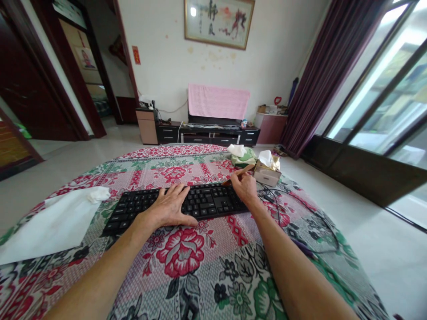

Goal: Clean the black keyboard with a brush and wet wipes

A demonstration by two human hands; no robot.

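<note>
A black keyboard (207, 202) lies across the flowered tablecloth (187, 275) in front of me. My left hand (168, 206) rests flat on the keys at its middle, fingers stretched out. My right hand (245, 186) is at the keyboard's far right end, fingers pinched around a thin brown stick-like tool (242, 171) whose tip points at the keyboard's top edge. I cannot make out what the tool is.
A white cloth (50, 222) with a crumpled tissue (98, 194) lies at the left. A tissue box (267, 171) and a green tissue pack (243, 156) stand behind the keyboard. A black cable (310, 213) loops at the right. A TV cabinet (207, 133) stands by the far wall.
</note>
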